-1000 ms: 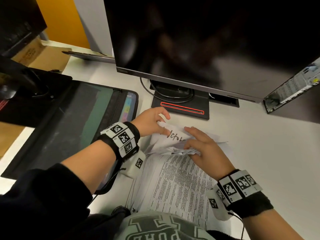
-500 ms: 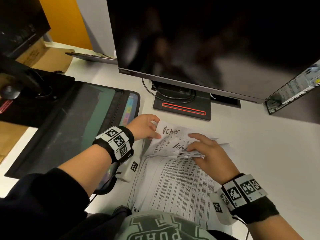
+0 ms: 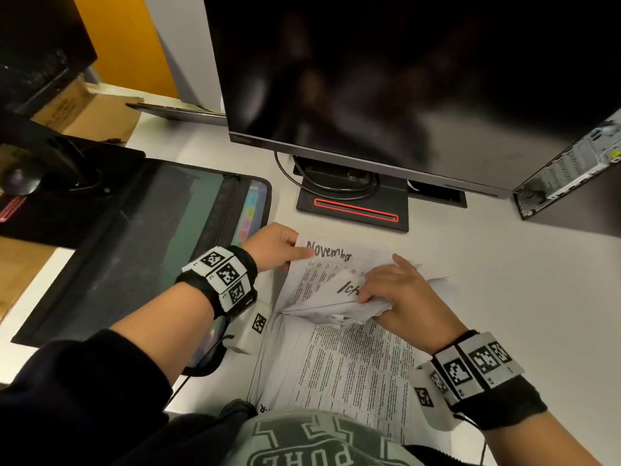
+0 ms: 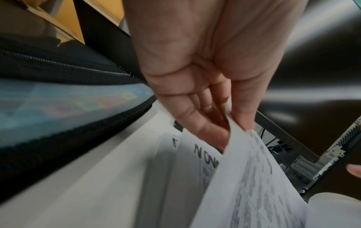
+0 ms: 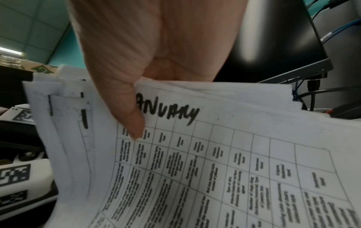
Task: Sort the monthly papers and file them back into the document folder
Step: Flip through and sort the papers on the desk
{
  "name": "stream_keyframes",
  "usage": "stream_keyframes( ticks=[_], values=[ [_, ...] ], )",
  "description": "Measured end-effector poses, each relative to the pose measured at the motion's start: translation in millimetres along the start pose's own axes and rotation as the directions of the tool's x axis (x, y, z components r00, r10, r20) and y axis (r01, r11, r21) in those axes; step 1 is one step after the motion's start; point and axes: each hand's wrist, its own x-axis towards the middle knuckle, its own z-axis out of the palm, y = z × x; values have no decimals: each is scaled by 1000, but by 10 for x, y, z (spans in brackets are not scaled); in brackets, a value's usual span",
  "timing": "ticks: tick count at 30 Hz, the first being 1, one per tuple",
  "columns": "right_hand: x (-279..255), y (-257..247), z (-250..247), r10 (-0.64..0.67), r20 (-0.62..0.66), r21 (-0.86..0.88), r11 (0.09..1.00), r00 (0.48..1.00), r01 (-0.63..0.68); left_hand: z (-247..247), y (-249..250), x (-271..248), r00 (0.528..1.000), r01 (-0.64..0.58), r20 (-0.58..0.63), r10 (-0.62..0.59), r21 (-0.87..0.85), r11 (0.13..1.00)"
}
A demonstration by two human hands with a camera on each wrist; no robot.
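A stack of printed monthly papers (image 3: 353, 364) lies on the white desk (image 3: 521, 297) in front of me. My left hand (image 3: 295, 255) pinches the top left corner of the sheets where a page headed "November" (image 3: 336, 255) shows; the left wrist view shows my left hand (image 4: 232, 128) holding a sheet edge above that November page (image 4: 203, 155). My right hand (image 3: 366, 297) grips a bent-back bundle of sheets (image 3: 336, 304). In the right wrist view my right hand (image 5: 140, 120) has its thumb on a "January" sheet (image 5: 215, 154). The black document folder (image 3: 134, 247) lies open at the left, coloured tabs showing.
A dark monitor (image 3: 403, 79) on a black stand base (image 3: 353, 210) rises just behind the papers. A computer case (image 3: 571, 169) stands at the far right. A cardboard box (image 3: 84, 109) and black equipment (image 3: 50, 183) sit beyond the folder.
My right hand has folded the "October" sheets back into its bundle, which uncovers the November page. My left hand has shifted to that page's top left corner.
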Motion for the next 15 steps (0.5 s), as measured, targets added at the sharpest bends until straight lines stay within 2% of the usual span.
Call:
stream_keyframes(
  ticks=[3,5,6,8,9,10,11,13,15],
  values=[
    [-26,-63,-67,142,60,148,978,988,-149,-39,29,-49,993,-25,112,25,-1,1000],
    [-13,-47,-70,191,100,139,969,976,-204,-36,100,-121,966,-58,254,51,20,998],
    [-5,-21,-60,170,109,105,978,979,-181,-41,139,-166,941,-56,335,47,18,998],
    [4,51,-7,33,62,34,999,998,-36,-59,175,-219,901,0,434,5,-13,1000],
    [-6,75,17,-18,43,25,1000,999,17,-68,169,-209,909,17,417,-11,-10,1000],
    [-19,89,33,-36,36,32,999,999,35,-73,146,-168,939,3,344,-22,55,998],
    [-25,94,44,-33,41,54,998,999,31,-73,110,-97,970,-31,240,-19,202,979],
    [-22,96,60,-38,27,73,997,999,36,-44,30,55,994,-37,106,-26,553,833],
    [-8,97,52,-63,-1,49,997,998,63,12,-27,170,992,33,65,-112,713,701]
  ],
)
